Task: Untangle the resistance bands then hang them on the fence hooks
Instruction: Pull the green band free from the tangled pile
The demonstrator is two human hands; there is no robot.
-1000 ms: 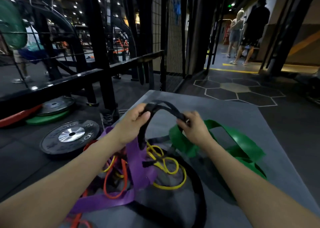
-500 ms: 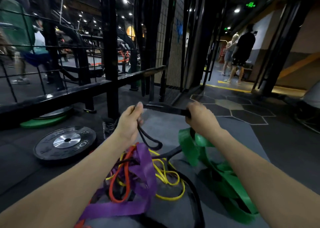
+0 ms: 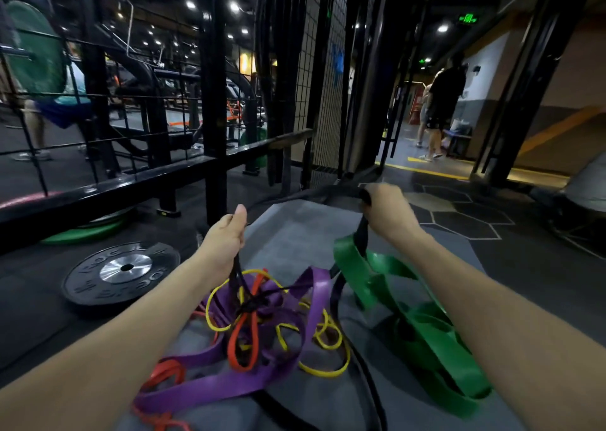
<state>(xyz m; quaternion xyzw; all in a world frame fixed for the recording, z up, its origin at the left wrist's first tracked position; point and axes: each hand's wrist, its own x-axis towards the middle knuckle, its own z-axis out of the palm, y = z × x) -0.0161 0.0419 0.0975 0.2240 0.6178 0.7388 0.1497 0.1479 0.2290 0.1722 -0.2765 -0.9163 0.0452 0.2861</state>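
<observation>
The black band stretches taut between 2 fists above the grey mat. The left hand curls round one end, the right hand grips the other. Its lower strands drop into the tangle of purple band, yellow band and orange band; the green band lies by the mat's right edge. A weight plate sits left of the mat, the wire fence stands beyond, with open floor to the right.
</observation>
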